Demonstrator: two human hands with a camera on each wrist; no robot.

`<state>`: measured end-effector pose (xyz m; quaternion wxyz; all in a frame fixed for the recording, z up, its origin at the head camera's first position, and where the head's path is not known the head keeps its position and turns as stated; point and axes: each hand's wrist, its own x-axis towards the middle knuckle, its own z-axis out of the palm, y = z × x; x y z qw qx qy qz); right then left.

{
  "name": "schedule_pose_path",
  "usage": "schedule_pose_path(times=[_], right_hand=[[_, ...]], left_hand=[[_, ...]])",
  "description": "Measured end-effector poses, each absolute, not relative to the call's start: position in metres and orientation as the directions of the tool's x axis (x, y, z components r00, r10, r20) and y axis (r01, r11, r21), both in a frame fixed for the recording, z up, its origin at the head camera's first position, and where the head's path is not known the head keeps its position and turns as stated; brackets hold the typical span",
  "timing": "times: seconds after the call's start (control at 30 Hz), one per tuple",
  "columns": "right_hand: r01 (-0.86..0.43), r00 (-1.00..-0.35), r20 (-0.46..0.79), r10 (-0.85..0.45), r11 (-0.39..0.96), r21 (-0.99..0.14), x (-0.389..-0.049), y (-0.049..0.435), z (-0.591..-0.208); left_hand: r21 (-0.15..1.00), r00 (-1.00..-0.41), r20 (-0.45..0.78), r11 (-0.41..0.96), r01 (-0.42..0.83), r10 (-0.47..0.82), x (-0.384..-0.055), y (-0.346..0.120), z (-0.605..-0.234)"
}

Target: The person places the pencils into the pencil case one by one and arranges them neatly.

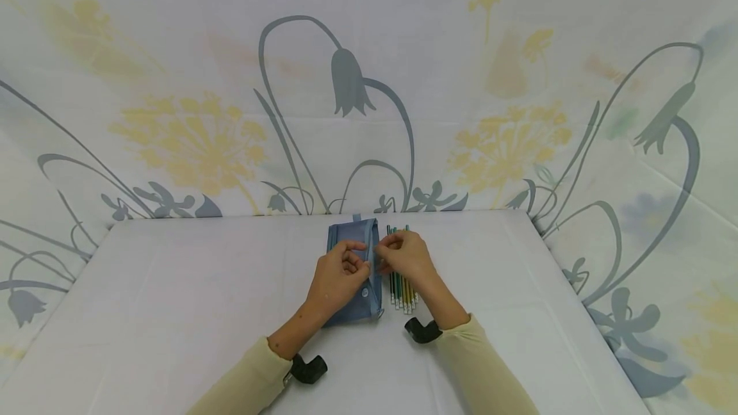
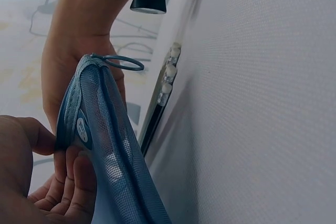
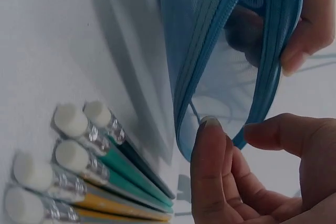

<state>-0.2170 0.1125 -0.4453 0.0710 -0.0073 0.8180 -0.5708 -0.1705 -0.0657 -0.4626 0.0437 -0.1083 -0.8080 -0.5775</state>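
Left hand (image 1: 340, 279) pinches rim of one blue mesh pouch (image 1: 354, 308), oblong, mid-scene on white table (image 1: 230, 300); long axis near to far, fabric tab (image 1: 356, 217) at far end, zippered mouth parted. Just right, slim glossy pencils (image 1: 404, 296), at least five, white erasers near. Right hand (image 1: 408, 256), above them, narrowly pinches pouch rim too.

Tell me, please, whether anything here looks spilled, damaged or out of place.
Nothing stands out. The left hand and right hand hold the blue pouch open, and the pencils lie bunched beside it on the table, their ends only slightly uneven. I see no spill or damage.
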Motion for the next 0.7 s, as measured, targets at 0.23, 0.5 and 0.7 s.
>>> schedule_pose_path(times=[0.23,0.5,0.7], right_hand=[[-0.007,-0.997,-0.024,-0.067,0.435,-0.9,-0.222,0.124,-0.446],[-0.055,-0.998,0.045,-0.031,0.545,-0.837,-0.229,0.14,-0.446],[-0.078,-0.996,0.089,-0.015,0.642,-0.763,-0.232,0.151,-0.448]], left_hand=[[0.922,-0.972,0.2,0.313,0.229,0.122,-0.171,-0.065,-0.462],[0.919,-0.97,0.208,0.315,0.237,0.124,-0.17,-0.065,-0.461],[0.91,-0.971,0.208,0.339,0.238,0.121,-0.17,-0.065,-0.461]])
